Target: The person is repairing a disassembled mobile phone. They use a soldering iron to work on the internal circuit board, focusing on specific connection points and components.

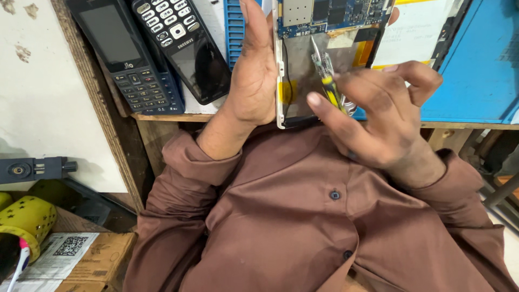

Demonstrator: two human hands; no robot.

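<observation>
My left hand [254, 70] grips the left edge of an opened tablet [303, 59], its back cover off, with a blue circuit board at the top and a grey metal plate below. My right hand [378, 113] holds a small screwdriver [327, 75] with a clear yellow-and-black handle, its tip resting on the tablet's inside near the board. Both hands are close to my chest, above my brown shirt [303, 216].
Two black keypad phones [124, 54] [184, 43] lie on the wooden bench [173, 117] at the left. A blue mat [476, 65] covers the right. A yellow perforated cup [24, 219] and cardboard box [92, 254] sit lower left.
</observation>
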